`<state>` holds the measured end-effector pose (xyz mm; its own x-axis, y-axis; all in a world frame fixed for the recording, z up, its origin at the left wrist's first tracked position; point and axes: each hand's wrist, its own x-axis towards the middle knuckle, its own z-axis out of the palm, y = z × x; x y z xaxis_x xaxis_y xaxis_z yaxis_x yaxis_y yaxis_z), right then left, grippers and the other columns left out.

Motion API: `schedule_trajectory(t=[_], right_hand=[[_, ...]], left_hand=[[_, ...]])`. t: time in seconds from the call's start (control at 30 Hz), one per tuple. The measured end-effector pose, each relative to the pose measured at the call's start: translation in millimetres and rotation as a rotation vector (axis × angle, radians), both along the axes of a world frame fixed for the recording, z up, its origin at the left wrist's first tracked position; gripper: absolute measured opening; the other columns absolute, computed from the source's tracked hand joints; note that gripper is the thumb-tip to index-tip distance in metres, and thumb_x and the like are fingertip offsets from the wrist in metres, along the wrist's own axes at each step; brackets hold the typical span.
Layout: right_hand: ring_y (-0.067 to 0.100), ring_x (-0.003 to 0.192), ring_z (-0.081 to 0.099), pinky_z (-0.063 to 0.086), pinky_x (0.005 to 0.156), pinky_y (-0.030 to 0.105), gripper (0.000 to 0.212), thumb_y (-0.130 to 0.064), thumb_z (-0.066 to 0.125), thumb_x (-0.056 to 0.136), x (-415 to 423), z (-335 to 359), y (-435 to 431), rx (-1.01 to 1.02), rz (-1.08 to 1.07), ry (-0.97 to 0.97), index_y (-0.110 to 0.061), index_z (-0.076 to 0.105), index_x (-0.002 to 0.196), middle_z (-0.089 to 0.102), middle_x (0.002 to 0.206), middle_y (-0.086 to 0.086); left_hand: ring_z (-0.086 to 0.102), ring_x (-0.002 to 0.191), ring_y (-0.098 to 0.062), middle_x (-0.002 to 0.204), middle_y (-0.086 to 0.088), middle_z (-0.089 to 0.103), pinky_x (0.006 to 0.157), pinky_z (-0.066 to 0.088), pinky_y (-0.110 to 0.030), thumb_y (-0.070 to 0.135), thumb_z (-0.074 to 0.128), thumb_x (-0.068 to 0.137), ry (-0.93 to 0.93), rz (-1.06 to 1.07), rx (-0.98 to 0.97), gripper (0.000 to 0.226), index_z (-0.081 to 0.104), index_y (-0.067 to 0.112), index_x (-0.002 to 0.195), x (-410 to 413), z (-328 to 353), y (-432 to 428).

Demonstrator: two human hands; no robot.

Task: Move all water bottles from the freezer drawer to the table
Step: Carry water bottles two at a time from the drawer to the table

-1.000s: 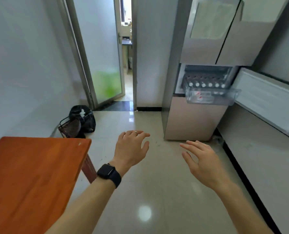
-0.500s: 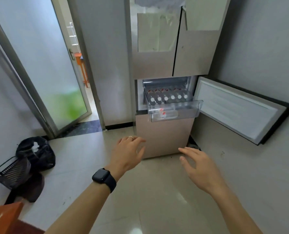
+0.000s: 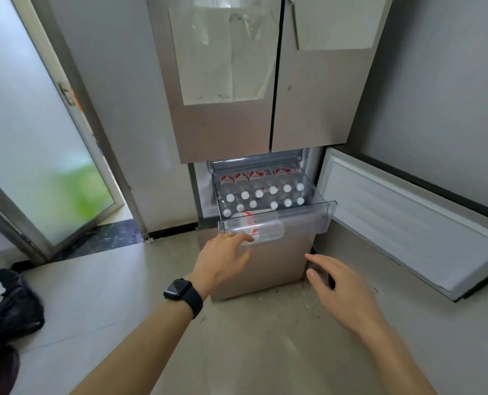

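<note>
The clear freezer drawer [image 3: 317,220] is pulled out of the fridge, below the two upper doors. Several water bottles [image 3: 273,190] with white caps and red labels stand in rows inside it, and one more lies on its side behind the drawer's front wall. My left hand [image 3: 223,260], with a black watch on the wrist, reaches toward the drawer's front lower left, fingers relaxed and holding nothing. My right hand [image 3: 339,286] hovers lower to the right with straight fingers, also holding nothing. The table is out of view.
The freezer door [image 3: 408,223] swings wide open to the right, low over the floor. A frosted glass door [image 3: 37,138] stands ajar at left. A black bag [image 3: 6,303] lies on the tiled floor at the left edge.
I have turned from the wooden table and moved close to the fridge. The drawer now fills the middle of the view, and both hands have come up near its front.
</note>
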<state>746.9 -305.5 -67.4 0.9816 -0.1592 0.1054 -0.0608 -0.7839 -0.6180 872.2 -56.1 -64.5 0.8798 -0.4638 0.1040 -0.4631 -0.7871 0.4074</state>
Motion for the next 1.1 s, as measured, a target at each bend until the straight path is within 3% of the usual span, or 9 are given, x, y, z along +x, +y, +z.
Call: schedule_trajectory(t=[0.27, 0.63, 0.87, 0.97, 1.1], right_hand=[[0.004, 0.129, 0.047, 0.036, 0.107, 0.026, 0.038, -0.044, 0.054, 0.097, 170, -24, -78, 0.031, 0.110, 0.045, -0.038, 0.058, 0.134, 0.053, 0.135, -0.025], [-0.002, 0.121, 0.045, 0.033, 0.097, 0.014, 0.043, -0.046, 0.054, 0.098, 345, -68, -88, 0.000, 0.442, 0.258, -0.035, 0.051, 0.140, 0.051, 0.141, -0.015], [0.017, 0.130, 0.048, 0.039, 0.104, 0.031, 0.050, -0.038, 0.060, 0.096, 434, -110, -56, -0.176, 0.539, 0.384, -0.027, 0.048, 0.144, 0.051, 0.145, -0.003], [0.021, 0.132, 0.047, 0.042, 0.105, 0.036, 0.061, -0.039, 0.065, 0.092, 459, -131, -39, -0.285, 0.555, 0.501, -0.025, 0.043, 0.147, 0.048, 0.148, 0.002], [0.027, 0.131, 0.048, 0.043, 0.105, 0.041, 0.085, -0.059, 0.071, 0.081, 480, -156, -23, -0.368, 0.628, 0.647, -0.021, 0.039, 0.150, 0.048, 0.149, 0.006]], left_hand=[[0.056, 0.121, -0.014, 0.135, 0.007, 0.061, 0.099, 0.048, -0.032, 0.043, 0.051, 0.098, 0.150, 0.146, -0.033, 0.038, 0.056, 0.036, 0.135, 144, -36, -59], [0.059, 0.120, -0.020, 0.134, 0.000, 0.063, 0.093, 0.042, -0.026, 0.041, 0.054, 0.099, 0.566, 0.426, -0.064, 0.038, 0.059, 0.025, 0.133, 268, -87, -76], [0.059, 0.121, -0.026, 0.132, -0.003, 0.064, 0.102, 0.046, -0.034, 0.045, 0.060, 0.095, 0.714, 0.304, 0.217, 0.042, 0.068, 0.020, 0.128, 313, -125, -88], [0.058, 0.121, -0.024, 0.129, -0.002, 0.065, 0.095, 0.044, -0.028, 0.042, 0.064, 0.094, 0.807, 0.221, 0.272, 0.041, 0.070, 0.016, 0.125, 317, -143, -95], [0.065, 0.114, -0.026, 0.121, -0.009, 0.071, 0.093, 0.050, -0.031, 0.025, 0.073, 0.090, 0.895, 0.208, 0.236, 0.033, 0.072, 0.010, 0.119, 327, -157, -87]])
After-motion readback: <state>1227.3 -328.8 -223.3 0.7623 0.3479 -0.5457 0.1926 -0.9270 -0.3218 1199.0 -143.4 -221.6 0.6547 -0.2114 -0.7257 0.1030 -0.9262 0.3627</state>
